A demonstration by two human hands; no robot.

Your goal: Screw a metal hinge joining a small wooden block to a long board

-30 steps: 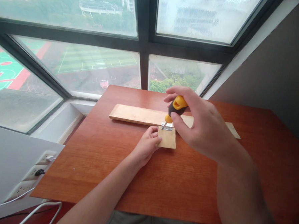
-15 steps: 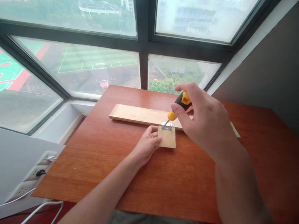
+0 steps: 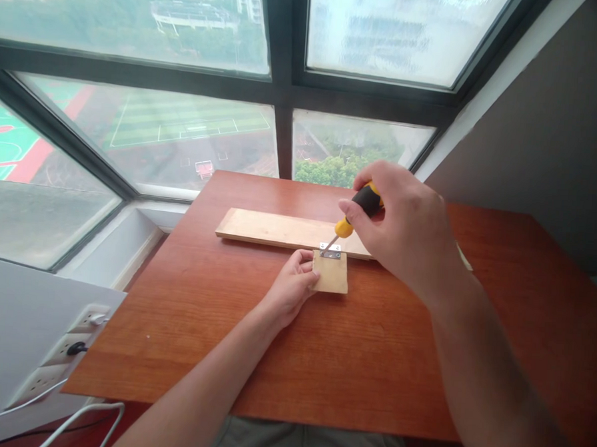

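Observation:
My left hand is closed on the left edge of a small square wooden piece, thumb on top and fingers beneath. A silver metal hinge spans from this piece to a long pale wooden board lying behind it. Wrapped round the black and yellow handle of a screwdriver are the fingers of my right hand. The screwdriver slants down to the left, with its tip at the left side of the hinge. Any screw under the tip is too small to make out. My right hand hides the board's right part.
The brown wooden table stands against large windows. Wall sockets with plugs and a white cable are at the lower left. Behind my right wrist lies a pale strip, mostly hidden.
My right hand has turned on the screwdriver handle, its forefinger now curled closer round it. The screwdriver tip stays at the hinge, and my left hand keeps its hold. The view has shifted slightly.

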